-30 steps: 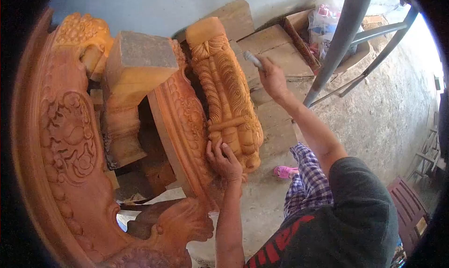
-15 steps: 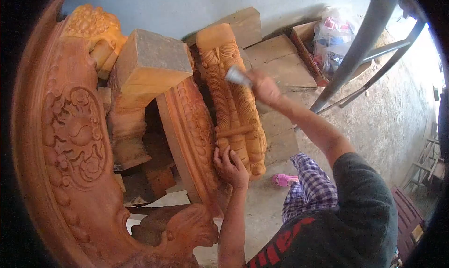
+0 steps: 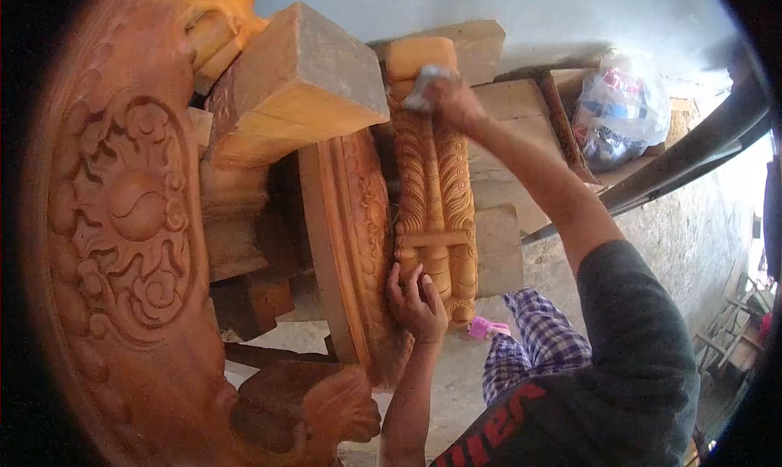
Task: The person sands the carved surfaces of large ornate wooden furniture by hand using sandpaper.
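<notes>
A carved wooden leg (image 3: 434,222), with a plain block at its far end and feather-like grooves below, stands before me. My right hand (image 3: 456,102) is closed on a grey folded piece of sandpaper (image 3: 425,90), which lies against the upper part of the leg. Motion blurs the sandpaper a little. On the leg's lower left side rests my left hand (image 3: 418,306), fingers slightly apart and bent over the wood, holding no tool. Close by on the left is a second carved rail (image 3: 358,239).
A large carved panel (image 3: 142,214) fills the left side, with a square-ended wooden block (image 3: 314,80) beside it. Plastic bags (image 3: 623,112) sit at the back right. A dark metal bar (image 3: 652,186) crosses the right side. Wooden boards (image 3: 513,141) lie behind the leg.
My right hand has moved up along the leg with the sandpaper, toward its plain end. My left hand stays at the lower end. The whole view has shifted.
</notes>
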The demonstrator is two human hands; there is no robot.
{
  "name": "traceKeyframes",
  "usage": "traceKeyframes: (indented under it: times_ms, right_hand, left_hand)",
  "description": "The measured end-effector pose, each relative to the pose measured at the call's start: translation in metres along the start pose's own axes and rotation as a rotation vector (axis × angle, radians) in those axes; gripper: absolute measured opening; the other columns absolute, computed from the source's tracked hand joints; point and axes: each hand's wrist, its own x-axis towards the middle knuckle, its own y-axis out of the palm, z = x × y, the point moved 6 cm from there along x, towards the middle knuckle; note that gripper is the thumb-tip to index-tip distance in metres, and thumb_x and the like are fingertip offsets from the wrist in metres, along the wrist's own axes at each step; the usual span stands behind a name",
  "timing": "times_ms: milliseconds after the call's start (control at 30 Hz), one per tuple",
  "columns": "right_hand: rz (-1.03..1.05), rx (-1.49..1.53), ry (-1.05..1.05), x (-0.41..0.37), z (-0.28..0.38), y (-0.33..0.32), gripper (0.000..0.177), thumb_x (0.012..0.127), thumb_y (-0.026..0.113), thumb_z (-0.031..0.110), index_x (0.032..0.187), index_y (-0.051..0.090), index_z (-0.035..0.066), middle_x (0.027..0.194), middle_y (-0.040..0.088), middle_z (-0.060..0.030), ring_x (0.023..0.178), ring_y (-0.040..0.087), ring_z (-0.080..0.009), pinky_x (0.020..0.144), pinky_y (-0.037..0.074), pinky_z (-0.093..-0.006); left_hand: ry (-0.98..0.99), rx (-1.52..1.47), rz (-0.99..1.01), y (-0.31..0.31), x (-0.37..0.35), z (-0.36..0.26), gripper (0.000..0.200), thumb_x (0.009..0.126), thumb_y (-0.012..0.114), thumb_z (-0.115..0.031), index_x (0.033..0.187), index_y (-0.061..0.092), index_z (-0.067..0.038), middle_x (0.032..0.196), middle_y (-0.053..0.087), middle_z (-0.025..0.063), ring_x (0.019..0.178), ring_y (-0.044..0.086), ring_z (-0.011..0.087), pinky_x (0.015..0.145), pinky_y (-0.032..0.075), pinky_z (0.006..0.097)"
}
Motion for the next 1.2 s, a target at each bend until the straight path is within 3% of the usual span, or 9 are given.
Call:
traceKeyframes:
  times_ms: [67, 133, 333, 400, 567, 667, 833, 1033, 1200]
  right_hand:
    - [-0.395, 0.159, -0.213, -0.031, 0.049, 0.036, 0.041, 0.086, 0.060, 0.027, 0.120, 0.061, 0.005, 0.125, 0.056, -0.0148, 0.122, 0.050, -0.0345, 0.107, 0.037, -0.0482]
    - [0.057, 0.115, -0.422, -0.066, 0.112, 0.022, 0.042, 0.085, 0.062, 0.029, 0.120, 0.060, 0.006, 0.131, 0.055, -0.0146, 0.129, 0.047, -0.0355, 0.113, 0.032, -0.0497]
    - [-0.162, 0.095, -0.903, -0.071, 0.102, 0.019, 0.037, 0.089, 0.059, 0.019, 0.124, 0.058, 0.011, 0.141, 0.051, -0.0136, 0.134, 0.046, -0.0323, 0.114, 0.036, -0.0467]
    - [-0.104, 0.546, -0.617, -0.027, 0.065, 0.037, 0.040, 0.089, 0.059, 0.014, 0.128, 0.056, 0.013, 0.140, 0.051, -0.0141, 0.133, 0.046, -0.0330, 0.110, 0.042, -0.0418]
    - [-0.133, 0.201, -0.752, 0.048, 0.018, 0.011, 0.050, 0.088, 0.061, 0.008, 0.137, 0.052, 0.013, 0.139, 0.052, -0.0138, 0.132, 0.049, -0.0304, 0.108, 0.045, -0.0389]
    - [0.124, 0.130, -0.203, 0.088, -0.016, 0.030, 0.064, 0.083, 0.059, 0.006, 0.145, 0.044, 0.014, 0.142, 0.050, -0.0162, 0.129, 0.051, -0.0323, 0.104, 0.047, -0.0386]
    - [-0.340, 0.020, -0.224, 0.012, 0.037, 0.024, 0.073, 0.078, 0.066, 0.003, 0.146, 0.045, 0.019, 0.145, 0.048, -0.0142, 0.137, 0.042, -0.0320, 0.113, 0.036, -0.0450]
    - [-0.097, 0.292, -0.571, -0.112, 0.080, -0.004, 0.061, 0.082, 0.058, 0.000, 0.140, 0.053, 0.016, 0.149, 0.043, -0.0146, 0.144, 0.032, -0.0344, 0.119, 0.024, -0.0483]
    - [0.363, 0.891, -0.176, -0.184, 0.088, -0.032, 0.071, 0.075, 0.062, -0.009, 0.142, 0.050, 0.014, 0.145, 0.046, -0.0190, 0.138, 0.040, -0.0370, 0.114, 0.034, -0.0451]
  left_hand:
    - [-0.012, -0.003, -0.008, -0.001, 0.002, 0.001, 0.029, 0.098, 0.053, -0.023, 0.114, 0.064, -0.003, 0.133, 0.048, 0.0259, 0.124, 0.047, 0.0414, 0.104, 0.037, 0.0501]
    - [-0.002, -0.024, -0.009, -0.005, 0.003, -0.002, 0.028, 0.098, 0.053, -0.023, 0.114, 0.064, -0.003, 0.133, 0.049, 0.0255, 0.123, 0.047, 0.0413, 0.104, 0.036, 0.0504]
    - [0.018, 0.007, -0.023, -0.007, 0.004, -0.002, 0.028, 0.097, 0.054, -0.024, 0.114, 0.064, -0.004, 0.132, 0.049, 0.0254, 0.122, 0.048, 0.0417, 0.104, 0.037, 0.0513]
    - [0.014, -0.008, -0.019, -0.009, 0.006, -0.001, 0.028, 0.097, 0.055, -0.024, 0.114, 0.064, -0.004, 0.132, 0.049, 0.0256, 0.122, 0.048, 0.0418, 0.104, 0.037, 0.0510]
    - [-0.037, -0.068, -0.023, -0.006, 0.004, 0.002, 0.027, 0.096, 0.056, -0.022, 0.113, 0.064, -0.003, 0.131, 0.050, 0.0260, 0.121, 0.049, 0.0420, 0.104, 0.038, 0.0503]
    - [-0.016, -0.024, -0.012, -0.008, 0.006, 0.002, 0.027, 0.095, 0.056, -0.022, 0.112, 0.065, -0.003, 0.131, 0.050, 0.0257, 0.121, 0.049, 0.0418, 0.104, 0.038, 0.0498]
    - [-0.034, -0.005, -0.019, -0.004, 0.002, 0.006, 0.027, 0.095, 0.056, -0.023, 0.112, 0.065, -0.004, 0.132, 0.050, 0.0245, 0.123, 0.048, 0.0408, 0.104, 0.038, 0.0497]
    - [-0.007, 0.002, 0.044, -0.002, 0.000, 0.005, 0.031, 0.100, 0.049, -0.025, 0.118, 0.060, -0.002, 0.138, 0.042, 0.0260, 0.128, 0.043, 0.0408, 0.107, 0.033, 0.0504]
    - [-0.002, -0.038, 0.003, -0.004, 0.003, 0.002, 0.031, 0.099, 0.052, -0.026, 0.115, 0.062, -0.002, 0.135, 0.046, 0.0252, 0.126, 0.045, 0.0408, 0.105, 0.035, 0.0505]
